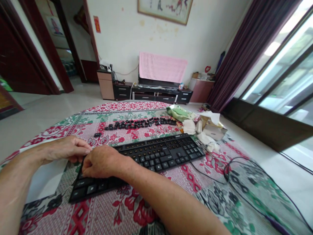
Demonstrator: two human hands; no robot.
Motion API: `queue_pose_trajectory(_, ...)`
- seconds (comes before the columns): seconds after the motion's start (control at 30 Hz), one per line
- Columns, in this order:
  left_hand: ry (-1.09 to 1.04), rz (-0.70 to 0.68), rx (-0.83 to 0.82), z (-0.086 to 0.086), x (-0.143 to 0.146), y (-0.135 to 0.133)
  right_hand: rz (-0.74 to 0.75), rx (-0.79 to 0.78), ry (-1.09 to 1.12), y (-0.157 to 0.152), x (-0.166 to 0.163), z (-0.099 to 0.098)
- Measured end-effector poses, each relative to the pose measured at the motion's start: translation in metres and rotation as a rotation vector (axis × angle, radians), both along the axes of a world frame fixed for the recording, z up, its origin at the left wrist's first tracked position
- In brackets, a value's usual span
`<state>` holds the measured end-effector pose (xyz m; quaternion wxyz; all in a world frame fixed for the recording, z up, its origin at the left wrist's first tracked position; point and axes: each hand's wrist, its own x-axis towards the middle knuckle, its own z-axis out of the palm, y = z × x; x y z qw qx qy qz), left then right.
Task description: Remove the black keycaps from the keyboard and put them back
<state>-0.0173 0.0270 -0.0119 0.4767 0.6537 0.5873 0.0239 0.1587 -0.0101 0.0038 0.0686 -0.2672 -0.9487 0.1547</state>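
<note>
A black keyboard (pixel 168 151) lies at a slant on the patterned tablecloth. Keycaps sit on its lower rows and right block, while bare key sockets show along the upper rows. My right hand (pixel 102 161) is curled over the keyboard's left part, its fingertips down among the keys and mostly hidden. Just beyond it, my left hand (pixel 74 148) is closed at the keyboard's upper left corner, fingers pinched together. Whatever either hand holds is out of sight. Loose black keycaps (pixel 139 124) lie in a long band behind the keyboard, and a single keycap (pixel 97 134) rests apart near my left hand.
White paper (pixel 46 179) lies under my left forearm. At the table's right stand a green plastic bag (pixel 179 112), white cloths (pixel 209 142) and an open box (pixel 215 130). A black cable (pixel 227 171) loops across the right side. A TV cabinet (pixel 154 95) stands beyond.
</note>
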Motion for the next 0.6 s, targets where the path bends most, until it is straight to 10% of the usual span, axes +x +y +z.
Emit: queue_pose_trajectory(0.6,0.006,0.022,-0.009,0.003,0.003,-0.002,-0.054,0.084,-0.019,-0.010,0.003,-0.001)
